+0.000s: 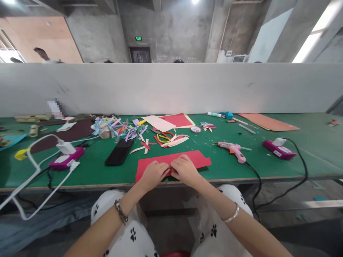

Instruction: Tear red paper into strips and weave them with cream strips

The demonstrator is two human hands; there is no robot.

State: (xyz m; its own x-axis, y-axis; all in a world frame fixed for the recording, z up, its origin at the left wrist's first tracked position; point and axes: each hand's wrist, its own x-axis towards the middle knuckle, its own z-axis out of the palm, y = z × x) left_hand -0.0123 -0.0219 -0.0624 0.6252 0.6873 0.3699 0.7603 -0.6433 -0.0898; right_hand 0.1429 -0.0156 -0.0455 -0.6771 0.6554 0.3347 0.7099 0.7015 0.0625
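Note:
A sheet of red paper [197, 157] lies near the front edge of the green table, its right end raised a little off the surface. My left hand [154, 173] and my right hand [184, 169] meet at the middle of its near edge, fingers curled and pinching it. Fingertips of both hands nearly touch, and the bit of paper between them is hidden. Just beyond the sheet are yellow-handled scissors [164, 137] and pale paper strips [178, 141]. A black phone [119, 152] rests to the left of the sheet.
A pink glue gun [232, 149] with a black cord lies at right, near a purple power strip [279, 149]. Another purple power strip [66, 158] with white cables sits at left. Paper scraps [107, 128] are heaped behind the phone. A white partition [171, 89] closes the table's back.

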